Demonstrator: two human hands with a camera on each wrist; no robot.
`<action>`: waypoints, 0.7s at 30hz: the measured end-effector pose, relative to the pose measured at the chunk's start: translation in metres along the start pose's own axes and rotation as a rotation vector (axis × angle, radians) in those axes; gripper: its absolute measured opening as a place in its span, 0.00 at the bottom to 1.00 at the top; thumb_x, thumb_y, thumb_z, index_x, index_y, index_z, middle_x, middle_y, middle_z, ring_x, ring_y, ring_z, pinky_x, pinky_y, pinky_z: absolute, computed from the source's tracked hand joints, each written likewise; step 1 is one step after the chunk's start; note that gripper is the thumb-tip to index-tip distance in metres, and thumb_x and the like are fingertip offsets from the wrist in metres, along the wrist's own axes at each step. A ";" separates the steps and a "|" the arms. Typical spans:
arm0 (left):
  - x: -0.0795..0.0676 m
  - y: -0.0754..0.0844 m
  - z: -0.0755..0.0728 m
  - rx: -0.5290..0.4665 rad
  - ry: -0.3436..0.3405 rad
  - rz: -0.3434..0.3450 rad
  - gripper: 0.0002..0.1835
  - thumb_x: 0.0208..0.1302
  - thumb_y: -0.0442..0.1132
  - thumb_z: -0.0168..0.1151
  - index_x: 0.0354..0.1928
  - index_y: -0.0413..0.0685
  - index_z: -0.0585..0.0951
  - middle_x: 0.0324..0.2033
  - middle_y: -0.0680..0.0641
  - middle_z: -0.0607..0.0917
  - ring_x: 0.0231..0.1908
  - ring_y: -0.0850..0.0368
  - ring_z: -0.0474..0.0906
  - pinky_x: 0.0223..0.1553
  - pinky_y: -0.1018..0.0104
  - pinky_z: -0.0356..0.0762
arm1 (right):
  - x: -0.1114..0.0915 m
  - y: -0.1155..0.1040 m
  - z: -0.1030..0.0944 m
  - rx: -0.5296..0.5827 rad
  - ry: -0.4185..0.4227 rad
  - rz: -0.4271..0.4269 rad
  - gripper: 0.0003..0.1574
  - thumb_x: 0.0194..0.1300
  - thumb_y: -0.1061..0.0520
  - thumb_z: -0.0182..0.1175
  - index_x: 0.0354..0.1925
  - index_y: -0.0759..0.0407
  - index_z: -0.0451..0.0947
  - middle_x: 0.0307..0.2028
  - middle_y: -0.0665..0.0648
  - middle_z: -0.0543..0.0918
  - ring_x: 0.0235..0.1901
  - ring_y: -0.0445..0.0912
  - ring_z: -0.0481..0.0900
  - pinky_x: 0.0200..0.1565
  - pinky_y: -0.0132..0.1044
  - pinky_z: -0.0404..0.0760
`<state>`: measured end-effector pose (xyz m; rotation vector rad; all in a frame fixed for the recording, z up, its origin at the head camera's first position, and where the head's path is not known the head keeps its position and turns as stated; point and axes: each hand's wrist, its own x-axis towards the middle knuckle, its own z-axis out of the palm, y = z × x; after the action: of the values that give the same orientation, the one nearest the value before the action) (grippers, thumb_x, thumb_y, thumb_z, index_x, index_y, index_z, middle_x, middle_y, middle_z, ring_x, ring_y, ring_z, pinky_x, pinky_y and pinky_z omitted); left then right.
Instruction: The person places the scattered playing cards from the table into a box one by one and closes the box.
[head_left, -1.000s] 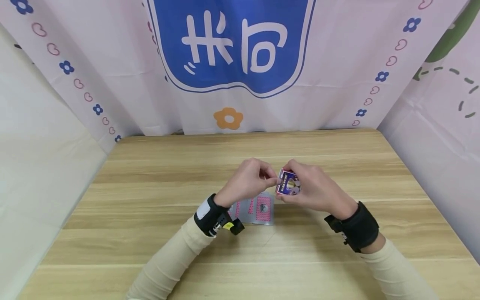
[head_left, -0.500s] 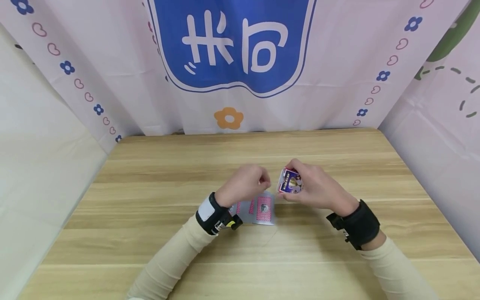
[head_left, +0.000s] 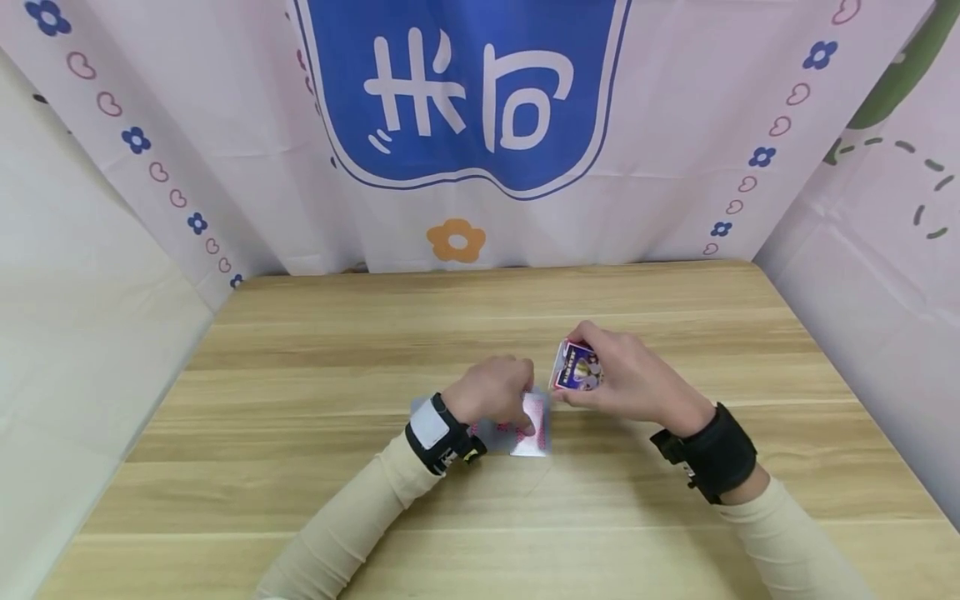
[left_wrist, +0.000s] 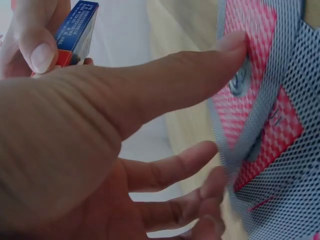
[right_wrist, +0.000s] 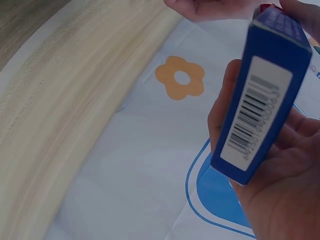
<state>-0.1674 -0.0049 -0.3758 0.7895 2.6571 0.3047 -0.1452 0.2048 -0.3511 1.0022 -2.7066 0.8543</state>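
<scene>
In the head view my left hand [head_left: 495, 390] is low over playing cards [head_left: 537, 412] with pink checked backs and grey dotted borders, lying overlapped on the table. The left wrist view shows the thumb [left_wrist: 190, 80] straight across the card back [left_wrist: 252, 30], with the other fingers loosely spread near the card's edge and apart from the thumb. My right hand [head_left: 637, 375] grips a small blue and purple card box [head_left: 581, 368] by its sides, tilted just above the table. A white barcode label [right_wrist: 257, 115] covers one narrow face. Part of the cards is hidden under my left hand.
The wooden table [head_left: 480, 517] extends all round the hands. A white printed curtain [head_left: 247, 167] hangs along its back edge, and pale cloth walls [head_left: 90, 275] stand at the left and right.
My left hand has let go of the box's end and moved left, then down and nearer onto the cards, its fingers spreading apart. The right hand keeps hold of the box, almost still.
</scene>
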 end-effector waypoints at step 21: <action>-0.017 -0.001 -0.030 -0.176 -0.038 0.130 0.11 0.62 0.33 0.56 0.21 0.48 0.73 0.15 0.54 0.70 0.13 0.63 0.64 0.12 0.71 0.61 | 0.000 0.000 0.001 0.002 0.012 -0.039 0.34 0.47 0.38 0.71 0.44 0.51 0.68 0.29 0.46 0.76 0.24 0.37 0.74 0.20 0.32 0.77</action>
<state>-0.1668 -0.0187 -0.3440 0.9026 2.5062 0.5435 -0.1454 0.2042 -0.3514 1.0433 -2.6677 0.8537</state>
